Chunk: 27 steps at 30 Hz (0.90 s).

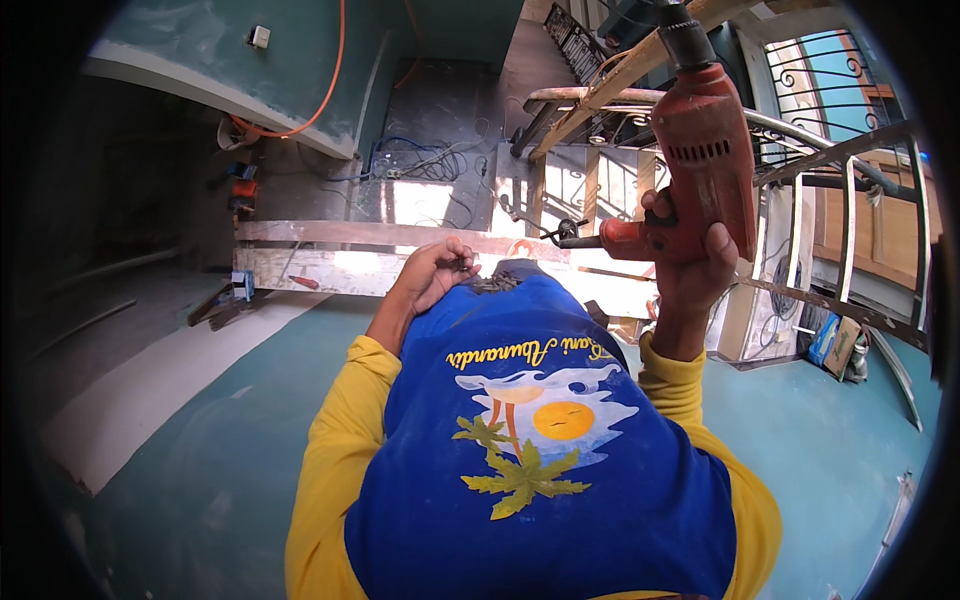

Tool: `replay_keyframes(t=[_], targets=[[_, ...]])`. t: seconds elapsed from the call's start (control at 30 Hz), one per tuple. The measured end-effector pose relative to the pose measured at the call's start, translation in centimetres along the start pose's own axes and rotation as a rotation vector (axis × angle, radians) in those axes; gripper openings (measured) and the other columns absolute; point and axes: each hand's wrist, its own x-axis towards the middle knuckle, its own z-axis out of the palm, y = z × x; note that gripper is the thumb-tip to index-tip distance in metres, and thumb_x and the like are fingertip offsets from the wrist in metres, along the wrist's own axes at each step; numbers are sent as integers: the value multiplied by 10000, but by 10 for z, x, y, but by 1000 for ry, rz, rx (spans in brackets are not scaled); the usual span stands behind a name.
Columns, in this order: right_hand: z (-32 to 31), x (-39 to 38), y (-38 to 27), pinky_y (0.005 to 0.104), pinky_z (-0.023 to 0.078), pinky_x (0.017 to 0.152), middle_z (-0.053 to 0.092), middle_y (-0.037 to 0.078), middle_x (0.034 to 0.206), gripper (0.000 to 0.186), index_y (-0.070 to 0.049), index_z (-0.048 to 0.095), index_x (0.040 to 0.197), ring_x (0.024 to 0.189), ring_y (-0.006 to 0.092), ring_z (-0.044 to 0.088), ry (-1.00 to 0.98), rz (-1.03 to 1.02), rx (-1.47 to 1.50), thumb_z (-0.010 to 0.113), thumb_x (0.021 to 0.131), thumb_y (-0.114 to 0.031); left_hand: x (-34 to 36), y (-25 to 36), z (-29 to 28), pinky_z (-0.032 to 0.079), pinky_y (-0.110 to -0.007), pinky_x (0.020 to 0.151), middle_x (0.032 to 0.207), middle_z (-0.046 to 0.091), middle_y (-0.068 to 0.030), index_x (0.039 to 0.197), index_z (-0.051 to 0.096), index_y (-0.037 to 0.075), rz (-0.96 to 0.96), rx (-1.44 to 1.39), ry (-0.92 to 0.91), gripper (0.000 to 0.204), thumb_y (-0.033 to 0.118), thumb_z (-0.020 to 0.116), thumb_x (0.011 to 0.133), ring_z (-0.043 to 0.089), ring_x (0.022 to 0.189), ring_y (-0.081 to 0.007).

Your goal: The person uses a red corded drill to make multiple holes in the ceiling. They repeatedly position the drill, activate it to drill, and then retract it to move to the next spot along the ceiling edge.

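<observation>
My right hand (690, 265) grips a red electric drill (705, 140) by its handle, with the black chuck (685, 42) pointing up and away from me. The drill's cord leaves the handle's end toward the left. My left hand (435, 275) is curled closed, fingertips together, around small dark pieces that look like screws. Beside it, a heap of dark screws (495, 283) rests at the lower edge of my blue shirt (540, 400). Single screws are too small to make out clearly.
A scuffed wooden plank (340, 268) lies across in front of me, with a red-handled tool (304, 283) on it. Coiled cables (430, 160) lie on the floor beyond. A metal railing (850, 230) and wooden beam (620, 80) stand at right; an orange hose (335, 75) hangs at left.
</observation>
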Motion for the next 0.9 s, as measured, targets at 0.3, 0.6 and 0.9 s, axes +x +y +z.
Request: replay_keyframes(t=[0.3,0.6,0.9], targets=[[2,-5,-2,491,537,966,656,189,1254,730,-7,427,1473,999,284,692,36,-1,17,687,892,-365,40,5,23,483,-300,938,1195,728,-97,1229,745,35,-348,1113,-113,499,434,626,954,658,1008,-187],[9,-17,-2,491,575,931,649,209,1260,752,20,406,1480,974,302,704,79,-52,-20,693,888,-342,45,5,20,488,-293,977,1189,758,-89,1135,780,9,-236,1077,-176,365,292,717,914,681,1096,-178],[9,-31,2,454,596,886,653,206,1244,754,20,416,1474,993,311,711,121,-78,-60,695,886,-362,36,-4,13,566,-290,831,1001,711,-62,1067,696,32,-478,451,35,173,182,672,982,689,900,-161]])
